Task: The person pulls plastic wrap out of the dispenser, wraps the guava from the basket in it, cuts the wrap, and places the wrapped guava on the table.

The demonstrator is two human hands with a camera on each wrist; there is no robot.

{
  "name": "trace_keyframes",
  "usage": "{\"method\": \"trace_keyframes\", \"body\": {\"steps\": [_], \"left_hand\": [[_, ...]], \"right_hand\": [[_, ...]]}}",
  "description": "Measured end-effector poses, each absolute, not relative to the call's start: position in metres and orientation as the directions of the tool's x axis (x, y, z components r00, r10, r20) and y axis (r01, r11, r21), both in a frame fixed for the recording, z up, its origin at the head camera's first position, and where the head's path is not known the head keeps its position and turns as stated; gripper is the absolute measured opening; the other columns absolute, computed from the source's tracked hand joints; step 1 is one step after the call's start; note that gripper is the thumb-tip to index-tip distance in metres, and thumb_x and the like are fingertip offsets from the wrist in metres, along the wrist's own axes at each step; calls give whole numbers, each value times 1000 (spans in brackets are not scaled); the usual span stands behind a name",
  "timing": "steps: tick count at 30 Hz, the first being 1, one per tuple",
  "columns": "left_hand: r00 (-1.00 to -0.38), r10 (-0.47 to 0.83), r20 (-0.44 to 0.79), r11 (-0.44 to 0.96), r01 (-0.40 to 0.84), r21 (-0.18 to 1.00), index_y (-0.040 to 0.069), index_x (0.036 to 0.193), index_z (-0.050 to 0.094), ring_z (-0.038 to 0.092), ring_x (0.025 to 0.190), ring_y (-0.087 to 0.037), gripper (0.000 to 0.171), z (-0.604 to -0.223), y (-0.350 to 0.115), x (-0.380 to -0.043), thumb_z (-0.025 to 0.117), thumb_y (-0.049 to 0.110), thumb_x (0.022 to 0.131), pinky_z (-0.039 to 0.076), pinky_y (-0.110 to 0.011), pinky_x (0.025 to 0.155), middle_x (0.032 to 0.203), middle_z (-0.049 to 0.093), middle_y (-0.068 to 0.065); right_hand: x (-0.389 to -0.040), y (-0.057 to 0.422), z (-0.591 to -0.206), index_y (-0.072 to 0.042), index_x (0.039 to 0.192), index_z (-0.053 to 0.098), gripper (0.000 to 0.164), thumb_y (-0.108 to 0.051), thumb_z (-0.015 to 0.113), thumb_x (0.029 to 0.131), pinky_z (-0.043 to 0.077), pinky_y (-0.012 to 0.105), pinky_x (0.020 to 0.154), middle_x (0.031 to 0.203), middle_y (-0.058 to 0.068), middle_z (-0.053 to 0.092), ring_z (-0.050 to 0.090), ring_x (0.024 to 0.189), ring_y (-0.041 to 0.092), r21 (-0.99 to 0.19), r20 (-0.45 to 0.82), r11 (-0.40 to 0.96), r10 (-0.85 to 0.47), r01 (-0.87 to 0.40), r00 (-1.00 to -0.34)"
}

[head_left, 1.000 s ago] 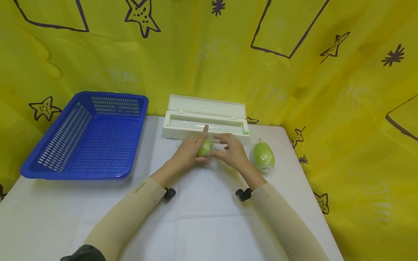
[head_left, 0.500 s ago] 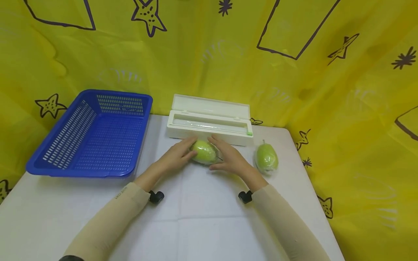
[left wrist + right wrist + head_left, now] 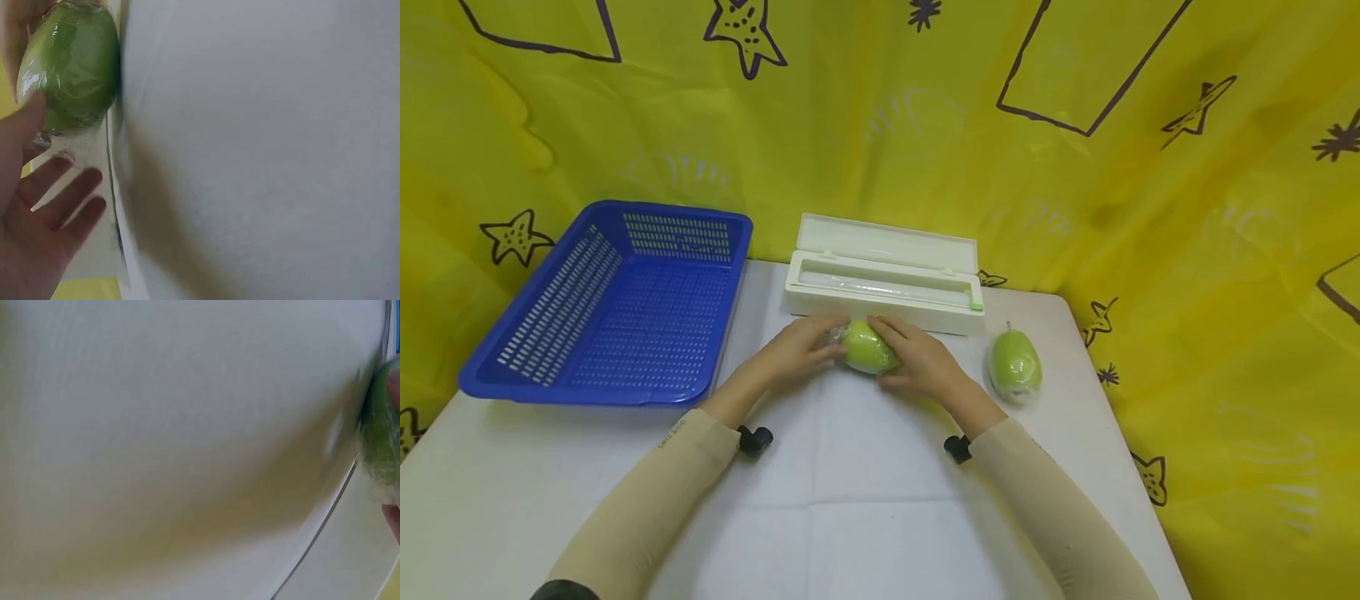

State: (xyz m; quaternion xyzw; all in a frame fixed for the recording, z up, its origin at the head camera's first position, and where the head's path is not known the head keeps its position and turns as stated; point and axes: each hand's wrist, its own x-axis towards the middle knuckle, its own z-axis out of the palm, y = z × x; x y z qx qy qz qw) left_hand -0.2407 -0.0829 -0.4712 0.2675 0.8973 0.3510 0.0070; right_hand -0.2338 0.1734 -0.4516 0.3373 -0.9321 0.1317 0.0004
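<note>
A green oval fruit wrapped in cling film lies on its side on the white cloth, just in front of the cling film dispenser. My right hand grips the fruit's right end, fingers over its far side and thumb on the near side. At the other end, my left hand has thumb and index finger at the loose film bunched there. In the left wrist view, the left thumb reaches the fruit's edge, and the other fingers are spread below. Only part of the fruit enters the right wrist view.
The dispenser's lid stands up, with a roll of film inside. A second wrapped green fruit, stem pointing back, rests to the right. On the left is a blue plastic basket. A yellow curtain hangs behind the table.
The fruit, largely covered by the hands at first, has turned and now lies lengthwise between them. The left hand has drawn back to its left end; the right hand has closed in on its right end.
</note>
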Motion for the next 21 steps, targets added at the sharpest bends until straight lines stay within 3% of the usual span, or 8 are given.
{"method": "trace_keyframes", "body": {"steps": [4,6,8,13,15,18,19,21], "left_hand": [[-876,422,235,644,472,602,10,123,70,67,101,-24,30,-472,-78,-236,59,28,101,53,-43,92,113,73,-9],[-895,365,256,680,444,583,12,119,73,67,87,-21,28,-472,-73,-230,56,28,103,55,-42,81,101,75,-7],[-912,320,256,709,410,574,12,124,71,67,82,-21,29,-471,-67,-222,55,25,104,56,-42,77,100,76,-9],[-933,273,237,745,360,561,4,141,55,69,105,-34,40,-470,-52,-208,54,18,103,57,-46,90,126,65,-21],[-934,309,179,715,353,604,-2,148,42,60,121,-37,50,-469,-48,-205,52,19,104,50,-47,102,140,53,-23],[-916,398,37,617,298,729,-5,156,15,35,144,-37,67,-466,-45,-202,48,23,105,31,-47,118,159,23,-24],[-915,404,3,578,257,774,-6,156,11,29,147,-36,69,-465,-46,-202,47,23,105,25,-48,120,162,17,-24],[-934,356,-17,509,179,842,-5,155,21,18,151,-36,63,-461,-50,-204,46,24,105,20,-50,121,163,16,-23]], "right_hand": [[-234,172,-454,-17,156,35,99,-36,88,75,46,47,106,154,7,44,52,132,32,-214,116,755,-610,-620,-783],[-234,171,-454,-16,155,37,98,-38,88,74,48,46,104,151,7,48,56,128,32,-206,131,764,-598,-612,-791],[-234,171,-454,-15,154,37,98,-40,88,74,49,45,103,150,8,49,58,126,32,-215,137,769,-586,-601,-799],[-235,170,-452,-13,154,38,98,-42,87,75,46,43,106,152,8,48,56,129,31,-261,144,775,-558,-576,-817],[-236,171,-453,-12,154,38,97,-41,87,75,44,43,109,152,7,47,54,131,30,-288,146,777,-542,-559,-828],[-237,173,-454,-12,154,38,97,-39,87,75,42,43,111,152,7,47,52,133,29,-339,136,778,-515,-529,-846],[-237,173,-454,-12,154,38,96,-38,88,75,41,43,112,152,7,47,52,133,29,-355,132,776,-511,-522,-849],[-238,174,-456,-12,154,38,97,-37,88,75,41,43,112,152,8,47,52,133,30,-386,125,767,-507,-513,-853]]}}
